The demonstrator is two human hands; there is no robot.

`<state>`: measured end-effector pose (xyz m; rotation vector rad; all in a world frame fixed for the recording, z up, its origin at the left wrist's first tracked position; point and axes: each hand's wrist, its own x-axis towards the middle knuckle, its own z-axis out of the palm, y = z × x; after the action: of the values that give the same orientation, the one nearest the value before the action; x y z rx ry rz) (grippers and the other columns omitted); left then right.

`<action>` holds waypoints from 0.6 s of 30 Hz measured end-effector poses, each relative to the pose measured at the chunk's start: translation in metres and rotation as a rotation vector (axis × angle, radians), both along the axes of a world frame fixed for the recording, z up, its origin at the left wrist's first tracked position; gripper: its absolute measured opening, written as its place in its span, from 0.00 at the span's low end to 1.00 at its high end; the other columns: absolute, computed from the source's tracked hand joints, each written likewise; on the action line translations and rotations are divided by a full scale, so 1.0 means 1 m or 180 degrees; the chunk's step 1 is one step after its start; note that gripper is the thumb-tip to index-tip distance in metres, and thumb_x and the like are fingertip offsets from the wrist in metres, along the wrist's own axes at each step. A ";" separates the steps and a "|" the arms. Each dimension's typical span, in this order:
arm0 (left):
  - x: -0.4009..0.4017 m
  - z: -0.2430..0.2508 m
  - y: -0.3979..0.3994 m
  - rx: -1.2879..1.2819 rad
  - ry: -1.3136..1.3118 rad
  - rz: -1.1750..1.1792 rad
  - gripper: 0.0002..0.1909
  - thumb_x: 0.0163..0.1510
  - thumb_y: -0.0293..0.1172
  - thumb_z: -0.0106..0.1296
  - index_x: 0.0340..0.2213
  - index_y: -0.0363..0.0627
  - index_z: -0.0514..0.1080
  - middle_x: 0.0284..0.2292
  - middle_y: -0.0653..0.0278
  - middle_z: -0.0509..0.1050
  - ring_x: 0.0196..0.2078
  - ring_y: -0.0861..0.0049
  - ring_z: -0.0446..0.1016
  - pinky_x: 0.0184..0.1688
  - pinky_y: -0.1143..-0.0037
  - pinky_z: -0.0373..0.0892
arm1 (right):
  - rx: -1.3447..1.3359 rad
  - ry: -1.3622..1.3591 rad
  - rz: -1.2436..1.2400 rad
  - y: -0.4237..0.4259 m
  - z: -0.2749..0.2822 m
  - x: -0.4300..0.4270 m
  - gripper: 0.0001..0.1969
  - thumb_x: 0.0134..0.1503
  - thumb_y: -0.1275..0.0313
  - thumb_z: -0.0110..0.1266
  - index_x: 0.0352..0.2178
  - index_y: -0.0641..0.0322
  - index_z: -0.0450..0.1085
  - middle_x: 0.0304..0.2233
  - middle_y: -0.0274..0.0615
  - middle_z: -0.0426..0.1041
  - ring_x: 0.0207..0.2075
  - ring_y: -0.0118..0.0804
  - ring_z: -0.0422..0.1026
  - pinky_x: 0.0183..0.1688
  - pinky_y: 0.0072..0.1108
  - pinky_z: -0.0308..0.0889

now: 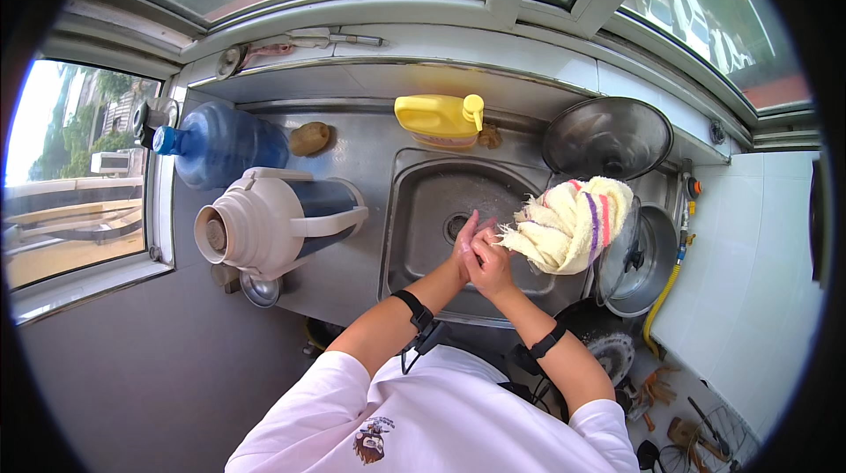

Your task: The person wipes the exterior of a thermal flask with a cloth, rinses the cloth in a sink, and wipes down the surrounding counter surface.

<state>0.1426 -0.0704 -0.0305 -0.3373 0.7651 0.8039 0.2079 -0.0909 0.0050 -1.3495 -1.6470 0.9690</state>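
Observation:
Both hands are pressed together above a stainless-steel sink [418, 209], close to its drain. My left hand [466, 243] has its fingers extended and holds no object. Curled against the left palm are the fingers of my right hand [492, 264], and the skin looks wet. A cream terry towel [574, 225] with red and purple stripes lies bunched just right of my hands, over the sink's right side. Its frayed end comes close to my right hand; what supports it is hidden. Behind the sink stands a yellow plastic jug [433, 115] with a yellow cap.
Left on the steel counter are a vacuum flask [264, 222], a blue water bottle [228, 146] and a brown oval object [309, 139]. To the right are a dark wok [605, 136] and a metal pot [654, 275] with a glass lid [621, 268]. A yellow hose [663, 301] runs along the wall.

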 end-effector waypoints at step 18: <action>-0.007 0.014 0.020 -0.0374 0.0477 -0.0293 0.19 0.43 0.38 0.33 0.34 0.36 0.60 0.33 0.57 0.64 0.37 0.69 0.62 0.41 0.72 0.58 | -0.0605 -0.1312 0.0442 -0.018 -0.031 0.052 0.20 0.42 0.65 0.44 0.37 0.65 0.55 0.39 0.49 0.55 0.42 0.48 0.52 0.45 0.30 0.45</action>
<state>0.1357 -0.0500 -0.0162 -0.3471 0.9640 0.7045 0.2596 -0.1087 -0.0256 -1.6646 -2.0173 0.9944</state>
